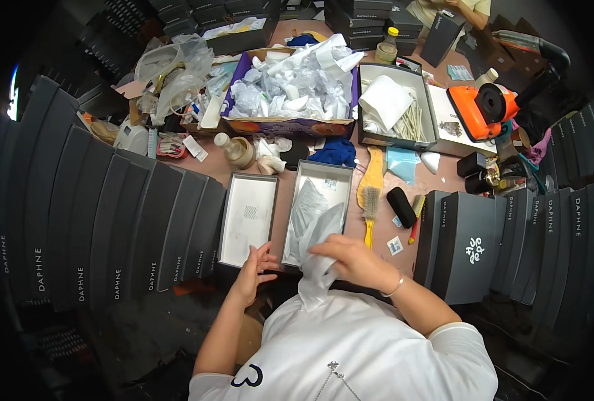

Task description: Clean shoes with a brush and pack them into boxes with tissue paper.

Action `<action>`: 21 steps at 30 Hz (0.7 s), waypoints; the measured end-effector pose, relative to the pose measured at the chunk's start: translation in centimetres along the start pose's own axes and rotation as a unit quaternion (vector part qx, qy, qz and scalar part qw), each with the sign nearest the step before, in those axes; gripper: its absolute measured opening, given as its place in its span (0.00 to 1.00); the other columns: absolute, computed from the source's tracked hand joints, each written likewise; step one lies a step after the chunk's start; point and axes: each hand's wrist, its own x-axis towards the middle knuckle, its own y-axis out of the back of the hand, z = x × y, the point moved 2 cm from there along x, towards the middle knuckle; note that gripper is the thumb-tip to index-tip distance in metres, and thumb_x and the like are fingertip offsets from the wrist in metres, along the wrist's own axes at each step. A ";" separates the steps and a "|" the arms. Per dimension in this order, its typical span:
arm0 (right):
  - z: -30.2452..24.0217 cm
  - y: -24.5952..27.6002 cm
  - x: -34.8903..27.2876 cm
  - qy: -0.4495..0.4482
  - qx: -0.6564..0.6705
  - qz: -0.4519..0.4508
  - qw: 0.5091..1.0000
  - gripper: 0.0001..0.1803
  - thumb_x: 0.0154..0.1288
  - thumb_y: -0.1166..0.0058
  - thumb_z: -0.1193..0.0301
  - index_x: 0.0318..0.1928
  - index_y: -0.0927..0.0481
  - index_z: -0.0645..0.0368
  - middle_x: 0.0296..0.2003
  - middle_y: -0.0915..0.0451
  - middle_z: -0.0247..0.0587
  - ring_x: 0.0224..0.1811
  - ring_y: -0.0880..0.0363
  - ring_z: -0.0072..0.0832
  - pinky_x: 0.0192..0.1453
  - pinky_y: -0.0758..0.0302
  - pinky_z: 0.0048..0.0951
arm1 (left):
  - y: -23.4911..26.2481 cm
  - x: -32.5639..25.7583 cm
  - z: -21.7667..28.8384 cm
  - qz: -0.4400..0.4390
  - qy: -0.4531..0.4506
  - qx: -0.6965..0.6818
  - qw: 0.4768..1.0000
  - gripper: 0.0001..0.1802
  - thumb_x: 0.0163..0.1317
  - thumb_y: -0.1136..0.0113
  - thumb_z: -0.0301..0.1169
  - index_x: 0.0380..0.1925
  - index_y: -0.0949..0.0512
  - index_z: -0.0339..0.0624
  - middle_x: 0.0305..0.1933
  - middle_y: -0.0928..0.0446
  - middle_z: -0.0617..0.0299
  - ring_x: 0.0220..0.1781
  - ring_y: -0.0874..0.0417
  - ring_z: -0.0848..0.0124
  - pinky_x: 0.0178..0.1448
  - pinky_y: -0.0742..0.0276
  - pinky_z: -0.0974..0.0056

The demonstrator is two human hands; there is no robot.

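Right hand holds tissue paper at its left.

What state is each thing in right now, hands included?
Left hand, open, holding nothing
Right hand, closed on thin paper
Center box, open
Thin paper, crumpled, reaching past the center box's near edge
Left box part, open side up
Purple carton, open, heaped full
Stick box, open, pale sticks inside
Yellow-capped bottle, closed
Yellow-handled brush, lying down
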 end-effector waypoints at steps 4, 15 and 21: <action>-3.0 -7.3 2.5 0.084 0.040 -0.135 0.986 0.13 0.52 0.48 0.81 0.41 0.23 0.64 0.36 0.25 0.49 0.40 0.23 0.47 0.46 0.26 0.39 | -3.5 -0.2 -2.5 -0.254 0.171 -0.203 0.930 0.38 0.66 0.57 0.58 0.65 0.39 0.40 0.61 0.30 0.54 0.62 0.28 0.61 0.63 0.29 0.56; 3.8 -5.9 -3.7 -0.276 0.466 -0.070 0.838 0.22 0.65 0.47 0.72 0.59 0.29 0.63 0.52 0.23 0.44 0.55 0.24 0.32 0.57 0.28 0.27 | 0.2 3.4 0.0 -0.083 -0.140 0.079 0.984 0.44 0.46 0.31 0.19 0.66 0.39 0.39 0.57 0.27 0.54 0.59 0.26 0.65 0.61 0.29 0.62; 6.0 -3.3 -4.9 -0.217 0.283 0.184 0.916 0.47 0.58 0.38 0.61 0.70 0.48 0.65 0.63 0.36 0.58 0.69 0.38 0.42 0.67 0.37 0.34 | -3.5 11.7 9.6 -0.120 -0.287 0.420 0.853 0.52 0.36 0.31 0.19 0.67 0.40 0.46 0.61 0.31 0.45 0.64 0.29 0.51 0.64 0.31 0.58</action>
